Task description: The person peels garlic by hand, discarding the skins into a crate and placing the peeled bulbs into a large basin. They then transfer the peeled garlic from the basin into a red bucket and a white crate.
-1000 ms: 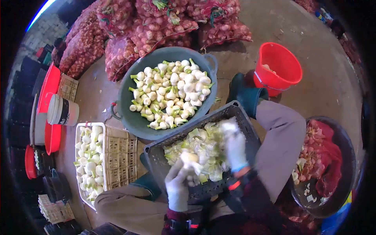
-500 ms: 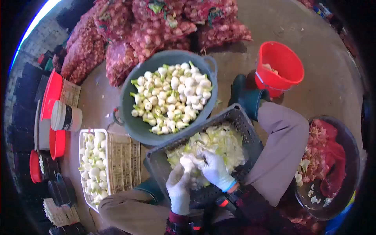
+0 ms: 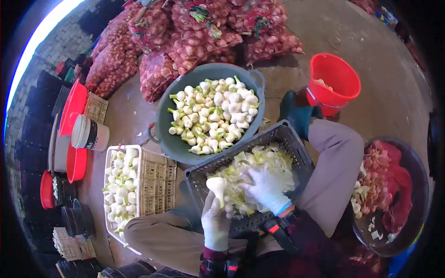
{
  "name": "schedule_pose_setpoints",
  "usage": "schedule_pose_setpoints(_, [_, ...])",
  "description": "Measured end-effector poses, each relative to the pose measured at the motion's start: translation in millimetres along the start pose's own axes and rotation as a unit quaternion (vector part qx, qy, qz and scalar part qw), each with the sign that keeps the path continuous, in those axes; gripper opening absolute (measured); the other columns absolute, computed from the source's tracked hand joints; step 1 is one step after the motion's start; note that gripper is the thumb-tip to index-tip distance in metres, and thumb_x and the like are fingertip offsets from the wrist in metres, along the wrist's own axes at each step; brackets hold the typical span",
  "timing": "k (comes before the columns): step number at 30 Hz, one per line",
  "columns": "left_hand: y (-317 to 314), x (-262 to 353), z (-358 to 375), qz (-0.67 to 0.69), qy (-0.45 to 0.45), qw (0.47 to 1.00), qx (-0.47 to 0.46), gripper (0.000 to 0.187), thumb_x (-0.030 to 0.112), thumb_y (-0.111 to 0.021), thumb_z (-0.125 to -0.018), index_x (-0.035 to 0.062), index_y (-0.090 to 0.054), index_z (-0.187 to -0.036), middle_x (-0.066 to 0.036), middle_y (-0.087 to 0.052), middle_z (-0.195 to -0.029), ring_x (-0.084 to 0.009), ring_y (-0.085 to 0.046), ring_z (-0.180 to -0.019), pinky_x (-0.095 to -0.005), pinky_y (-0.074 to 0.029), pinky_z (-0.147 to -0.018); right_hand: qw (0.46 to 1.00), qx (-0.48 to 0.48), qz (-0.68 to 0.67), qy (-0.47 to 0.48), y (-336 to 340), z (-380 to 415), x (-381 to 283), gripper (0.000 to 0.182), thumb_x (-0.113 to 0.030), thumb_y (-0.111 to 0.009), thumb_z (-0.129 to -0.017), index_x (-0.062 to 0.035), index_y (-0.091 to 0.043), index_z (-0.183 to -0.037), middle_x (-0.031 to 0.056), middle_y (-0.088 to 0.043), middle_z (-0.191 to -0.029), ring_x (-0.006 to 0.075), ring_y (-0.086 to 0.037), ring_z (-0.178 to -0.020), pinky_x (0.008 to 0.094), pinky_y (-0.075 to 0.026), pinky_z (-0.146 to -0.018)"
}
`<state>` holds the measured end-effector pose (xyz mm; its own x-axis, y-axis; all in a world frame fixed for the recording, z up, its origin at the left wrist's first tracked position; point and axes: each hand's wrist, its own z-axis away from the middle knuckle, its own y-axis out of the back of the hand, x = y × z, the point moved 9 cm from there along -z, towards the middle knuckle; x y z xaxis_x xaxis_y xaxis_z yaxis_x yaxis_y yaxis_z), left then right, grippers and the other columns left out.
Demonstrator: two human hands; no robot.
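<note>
My left hand (image 3: 215,220), in a pale work glove, grips a peeled white garlic bulb (image 3: 217,186) between thumb and fingers, its round end up and its neck down. My right hand (image 3: 266,189), also gloved, is over the black crate (image 3: 236,227) with its fingers apart, slightly blurred; I see nothing held in it. Loose pale-green and white skins (image 3: 273,162) fill much of the crate, which sits between my legs. Just beyond it, a big grey-green basin (image 3: 169,148) holds many peeled bulbs with short green stems.
A white basket (image 3: 157,183) of bulbs stands at left. A red bucket (image 3: 336,78) and a dark tub (image 3: 419,185) with reddish bulbs and red netting are at right. Full net sacks (image 3: 194,39) are piled behind. Red tubs (image 3: 76,162) and a white pail (image 3: 96,135) line the left.
My hands have moved apart. The left now holds the bulb up alone, while the right has left the bulb and shifted right over the skins. The view has shifted slightly.
</note>
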<state>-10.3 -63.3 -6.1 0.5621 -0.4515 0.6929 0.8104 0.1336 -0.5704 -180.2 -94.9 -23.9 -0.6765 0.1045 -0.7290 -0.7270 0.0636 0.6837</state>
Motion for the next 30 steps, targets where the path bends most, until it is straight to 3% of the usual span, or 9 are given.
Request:
schedule_pose_setpoints(2, [-6.9,-13.0,-5.0,-0.009,0.013,1.000,-0.007,0.052,0.025,-0.059,-0.094,0.0032,-0.042,-0.138,-0.004,-0.060,-0.094,-0.0079,-0.056,-0.070,-0.0169,-0.041,-0.055,0.982,-0.073,-0.175,0.004,-10.8,1.3,-20.0,0.032,-0.028,-0.066,-0.080,-0.0043,-0.064,-0.101,0.0167,-0.064,-0.083,0.0358,-0.064,-0.082,0.0457,-0.050,-0.071])
schedule_pose_setpoints(16, [10.0,-26.7,-30.4,-0.130,-0.013,0.986,0.102,0.038,0.028,-0.049,-0.099,0.0010,-0.050,-0.126,0.001,-0.052,-0.087,-0.0078,-0.047,-0.071,-0.0198,-0.039,-0.059,0.975,0.148,-0.137,0.094,1.6,-12.2,-19.1,0.010,-0.006,-0.065,-0.078,-0.0016,-0.056,-0.082,0.0136,-0.059,-0.065,0.0307,-0.060,-0.059,0.0409,-0.047,-0.055])
schedule_pose_setpoints(19, [26.8,-19.5,-27.3,-0.104,0.002,0.991,0.081,0.044,0.040,-0.050,-0.097,0.0012,-0.054,-0.117,-0.002,-0.054,-0.082,-0.0097,-0.046,-0.065,-0.0231,-0.036,-0.056,0.896,0.045,-0.404,-0.182,-22.5,-29.2,38.0,0.003,-0.004,-0.058,-0.084,-0.0016,-0.056,-0.086,0.0124,-0.063,-0.074,0.0173,-0.061,-0.061,0.0313,-0.047,-0.057])
schedule_pose_setpoints(22, [22.6,-12.1,-23.8,-0.077,-0.006,0.996,0.052,0.046,0.048,-0.048,-0.096,0.0024,-0.054,-0.099,-0.003,-0.052,-0.073,-0.0104,-0.043,-0.057,-0.0239,-0.031,-0.050,0.841,0.115,-0.477,-0.228,8.8,-36.9,53.0,0.011,-0.008,-0.060,-0.082,-0.0012,-0.058,-0.089,0.0169,-0.065,-0.076,0.0281,-0.064,-0.067,0.0405,-0.048,-0.059])
schedule_pose_setpoints(23, [23.8,-13.4,-22.5,-0.068,0.005,0.997,0.043,0.042,0.042,-0.049,-0.097,0.0012,-0.056,-0.102,-0.002,-0.050,-0.073,-0.0099,-0.041,-0.057,-0.0235,-0.031,-0.049,0.841,0.116,-0.479,-0.223,10.3,-34.1,58.3,0.011,-0.008,-0.060,-0.082,-0.0012,-0.058,-0.089,0.0169,-0.065,-0.076,0.0281,-0.064,-0.067,0.0405,-0.048,-0.059])
schedule_pose_setpoints(25, [22.7,-10.7,-18.5,-0.080,-0.009,0.996,0.045,0.037,0.034,-0.050,-0.098,-0.0005,-0.057,-0.108,0.000,-0.048,-0.072,-0.0095,-0.040,-0.057,-0.0232,-0.030,-0.048,0.986,0.073,-0.111,-0.097,20.5,-34.0,47.5,0.021,-0.004,-0.056,-0.078,0.0006,-0.056,-0.099,0.0180,-0.066,-0.096,0.0309,-0.064,-0.084,0.0381,-0.050,-0.077])
schedule_pose_setpoints(27, [29.4,7.8,-22.4,-0.077,-0.042,0.994,0.070,0.038,0.032,-0.054,-0.096,-0.0012,-0.057,-0.113,-0.001,-0.053,-0.077,-0.0097,-0.046,-0.062,-0.0226,-0.034,-0.051,0.991,0.040,-0.081,-0.099,-1.8,-19.5,54.2,0.046,-0.006,-0.055,-0.079,-0.0023,-0.054,-0.125,0.0196,-0.063,-0.115,0.0335,-0.060,-0.109,0.0422,-0.045,-0.095])
schedule_pose_setpoints(29, [51.4,51.0,-29.6,-0.061,-0.083,0.986,0.133,0.044,0.033,-0.058,-0.093,-0.0012,-0.057,-0.121,-0.002,-0.059,-0.087,-0.0102,-0.052,-0.068,-0.0222,-0.040,-0.056,0.984,0.017,-0.135,-0.113,-1.2,-18.3,42.8,0.042,-0.003,-0.053,-0.080,-0.0002,-0.057,-0.122,0.0221,-0.064,-0.114,0.0344,-0.061,-0.107,0.0407,-0.048,-0.093])
schedule_pose_setpoints(30, [55.2,91.9,-42.9,-0.110,-0.184,0.977,0.020,0.042,0.029,-0.057,-0.093,-0.0001,-0.057,-0.123,-0.003,-0.060,-0.089,-0.0101,-0.052,-0.068,-0.0221,-0.042,-0.057,0.985,0.010,-0.123,-0.121,-14.7,-20.4,62.7,0.033,-0.003,-0.053,-0.082,0.0010,-0.059,-0.115,0.0217,-0.065,-0.108,0.0332,-0.062,-0.104,0.0388,-0.049,-0.091])
